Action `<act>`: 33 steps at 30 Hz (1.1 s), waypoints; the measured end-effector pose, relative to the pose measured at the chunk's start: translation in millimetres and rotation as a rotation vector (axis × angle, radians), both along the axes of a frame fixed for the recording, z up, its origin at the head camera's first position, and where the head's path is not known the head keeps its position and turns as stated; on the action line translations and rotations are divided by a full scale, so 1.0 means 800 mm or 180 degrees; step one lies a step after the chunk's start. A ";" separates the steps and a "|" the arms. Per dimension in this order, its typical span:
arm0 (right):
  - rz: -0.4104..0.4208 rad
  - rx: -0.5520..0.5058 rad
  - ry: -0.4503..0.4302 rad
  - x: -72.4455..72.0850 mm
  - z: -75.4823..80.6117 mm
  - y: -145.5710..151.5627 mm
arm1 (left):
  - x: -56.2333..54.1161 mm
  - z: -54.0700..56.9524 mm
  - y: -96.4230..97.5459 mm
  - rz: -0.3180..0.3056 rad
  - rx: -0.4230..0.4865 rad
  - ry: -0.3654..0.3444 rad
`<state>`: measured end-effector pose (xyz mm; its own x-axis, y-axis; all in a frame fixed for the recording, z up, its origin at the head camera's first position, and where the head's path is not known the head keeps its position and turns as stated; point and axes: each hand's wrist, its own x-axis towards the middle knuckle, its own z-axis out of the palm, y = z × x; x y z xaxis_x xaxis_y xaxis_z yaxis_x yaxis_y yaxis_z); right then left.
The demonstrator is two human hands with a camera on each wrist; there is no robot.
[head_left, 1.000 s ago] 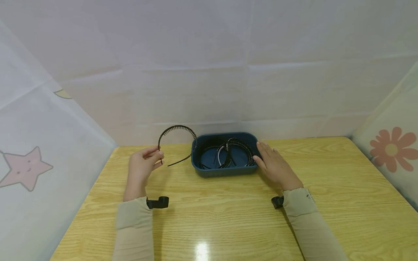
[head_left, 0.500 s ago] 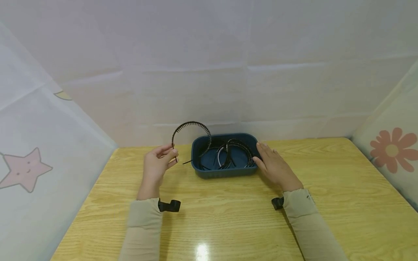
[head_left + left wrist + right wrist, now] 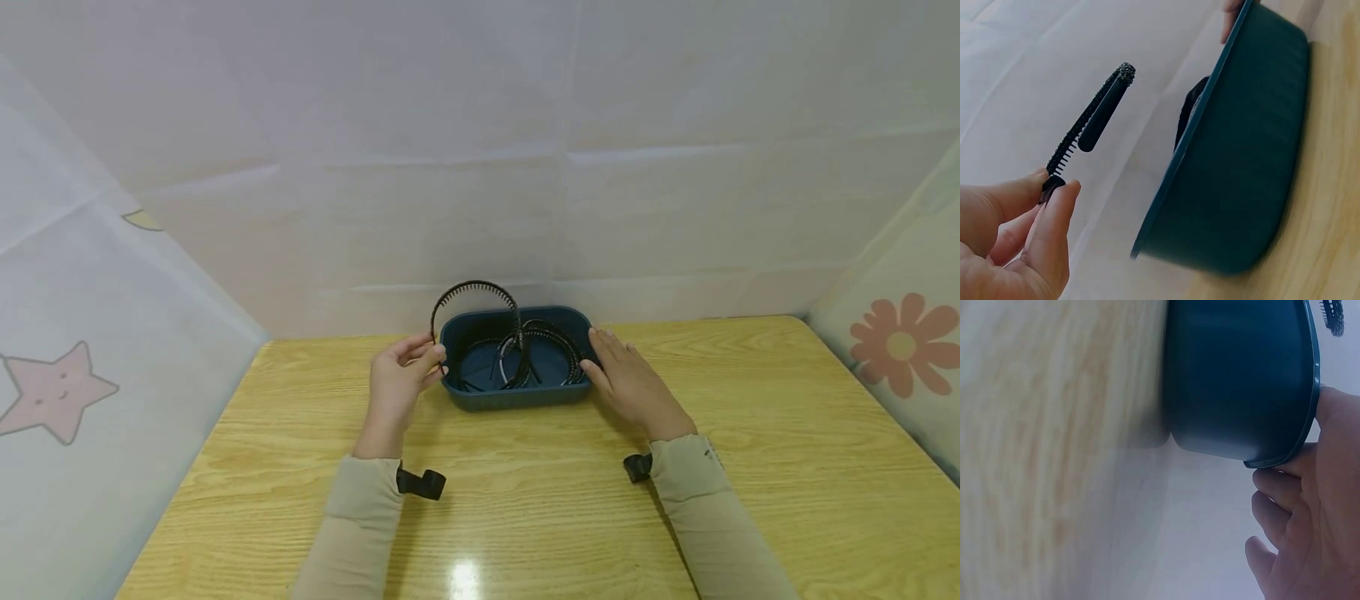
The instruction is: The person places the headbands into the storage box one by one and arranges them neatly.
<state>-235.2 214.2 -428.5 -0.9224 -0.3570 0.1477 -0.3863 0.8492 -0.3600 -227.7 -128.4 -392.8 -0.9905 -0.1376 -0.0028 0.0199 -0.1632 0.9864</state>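
My left hand (image 3: pixel 396 379) pinches one end of a black toothed headband (image 3: pixel 476 285) between thumb and fingers. The headband's arc stands up over the left half of a dark blue oblong bin (image 3: pixel 517 400). In the left wrist view the headband (image 3: pixel 1102 115) shows small teeth, a beaded outer face and a flat tip, apart from the bin's wall. Inside the bin lie several more headbands (image 3: pixel 558 332), overlapping towards its right side. My right hand (image 3: pixel 636 383) rests against the bin's right end, its thumb at the rim; in the right wrist view its other fingers (image 3: pixel 1269 519) are relaxed.
The bin stands near the back edge of a wood-grain table (image 3: pixel 525 492). A pale sheet (image 3: pixel 450 167) hangs behind it. Side panels carry a pink star (image 3: pixel 60 392) and a red flower (image 3: pixel 900 343). Each wrist wears a black camera mount (image 3: pixel 423 483).
My left hand has moved right with the headband, from left of the bin to its left end, so the arc now overlaps the bin. The right hand and bin stay put.
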 end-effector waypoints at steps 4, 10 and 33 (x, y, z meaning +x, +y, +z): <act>-0.0004 0.0047 -0.0008 -0.001 0.001 0.000 | 0.002 -0.002 0.018 -0.0084 -0.0105 -0.0029; -0.0004 0.0013 -0.0001 0.001 0.001 -0.001 | 0.008 -0.006 0.042 -0.0199 -0.0278 0.0030; -0.0006 -0.0050 0.0019 0.000 -0.001 -0.001 | -0.002 -0.016 0.116 -0.0091 -0.0892 0.0254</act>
